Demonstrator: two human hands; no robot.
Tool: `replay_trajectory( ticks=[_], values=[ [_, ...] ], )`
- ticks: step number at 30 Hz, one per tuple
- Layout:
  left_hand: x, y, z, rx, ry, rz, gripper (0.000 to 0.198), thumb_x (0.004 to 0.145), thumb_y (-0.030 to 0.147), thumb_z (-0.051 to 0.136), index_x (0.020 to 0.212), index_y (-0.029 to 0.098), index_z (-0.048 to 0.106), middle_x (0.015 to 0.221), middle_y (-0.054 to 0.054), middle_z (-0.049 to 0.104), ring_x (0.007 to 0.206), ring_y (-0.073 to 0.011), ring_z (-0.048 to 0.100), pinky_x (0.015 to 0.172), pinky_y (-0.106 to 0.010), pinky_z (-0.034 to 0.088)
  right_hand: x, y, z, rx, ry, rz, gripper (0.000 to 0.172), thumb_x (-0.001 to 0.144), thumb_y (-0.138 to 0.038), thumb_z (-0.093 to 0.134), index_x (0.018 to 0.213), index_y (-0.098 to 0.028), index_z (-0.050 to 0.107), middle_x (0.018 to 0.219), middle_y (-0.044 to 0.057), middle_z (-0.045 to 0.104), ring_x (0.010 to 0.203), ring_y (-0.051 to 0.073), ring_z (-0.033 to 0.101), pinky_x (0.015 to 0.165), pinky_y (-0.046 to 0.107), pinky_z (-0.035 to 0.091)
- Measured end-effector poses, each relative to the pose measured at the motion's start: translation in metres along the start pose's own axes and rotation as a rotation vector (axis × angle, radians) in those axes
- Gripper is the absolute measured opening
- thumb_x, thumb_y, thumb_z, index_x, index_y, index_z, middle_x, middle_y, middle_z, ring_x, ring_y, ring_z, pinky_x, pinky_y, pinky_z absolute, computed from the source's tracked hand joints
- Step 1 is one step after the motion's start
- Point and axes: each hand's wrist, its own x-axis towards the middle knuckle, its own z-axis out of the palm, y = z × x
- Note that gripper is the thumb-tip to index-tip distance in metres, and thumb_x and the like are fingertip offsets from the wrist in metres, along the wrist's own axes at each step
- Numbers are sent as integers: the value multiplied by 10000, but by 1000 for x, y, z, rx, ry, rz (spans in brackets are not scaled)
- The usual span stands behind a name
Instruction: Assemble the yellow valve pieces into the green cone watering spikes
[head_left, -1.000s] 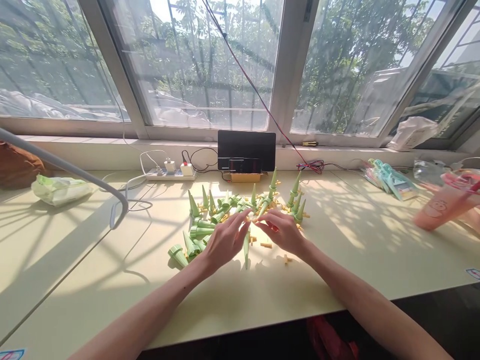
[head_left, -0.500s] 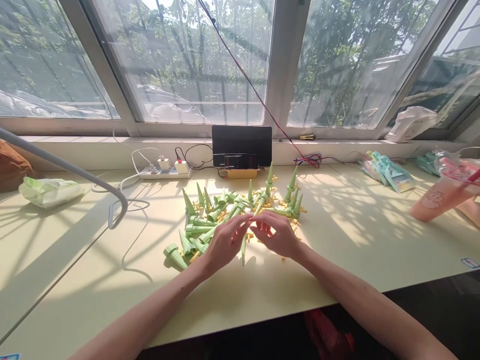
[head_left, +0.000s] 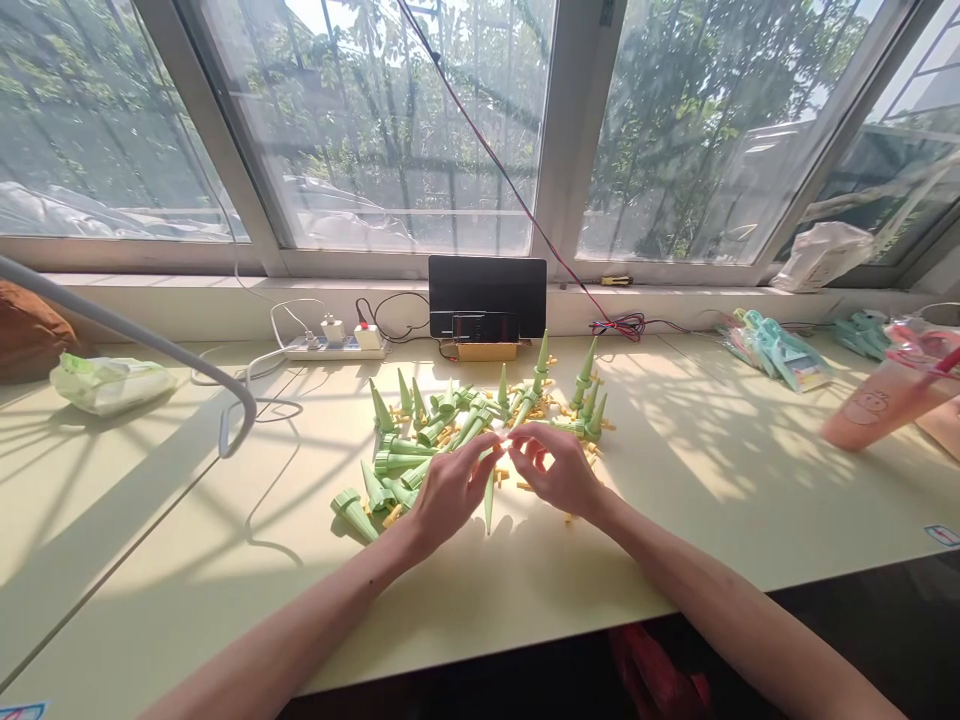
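Observation:
My left hand (head_left: 452,487) and my right hand (head_left: 556,468) meet at the fingertips over the table, in front of a pile of green plastic spikes (head_left: 405,461). Both hands are closed in a pinch around something small and pale, mostly hidden by the fingers. A single green spike (head_left: 489,507) points toward me below the fingertips; its upper end is covered, so I cannot tell whether it is held. Small yellow valve-like pieces (head_left: 391,515) lie among the spikes, and some spikes stand upright with yellow parts at their sides.
Behind the pile stands a black screen (head_left: 487,290). A power strip (head_left: 337,346) with plugs sits left of it, and a grey curved bar (head_left: 150,318) crosses the left side. To the right are teal packaged items (head_left: 780,350) and a pink drink cup (head_left: 862,412).
My fingertips have shifted slightly apart at the pinch, and my right fingers are a little more bent. The view has tilted slightly; the pile looks the same.

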Motion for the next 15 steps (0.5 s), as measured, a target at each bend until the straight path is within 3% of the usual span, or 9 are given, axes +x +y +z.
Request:
replay_trajectory(
  ticks=[6,15],
  values=[
    [0,2,-1,28,74,-25,69,928,191,550,941,185,617,712,16,702,447,-55,553,451,-162,396,-2,2,-1,65,-124,42,172,883,-215,586,1054,-194,594,848,30,673,605,109,626,527,229,513],
    [-4,1,1,38,66,-20,98,919,211,569,834,180,605,596,38,625,420,-54,487,453,-170,370,0,-1,1,73,-138,12,135,932,-305,569,959,-190,635,871,40,689,601,104,609,538,226,516]
  ],
)
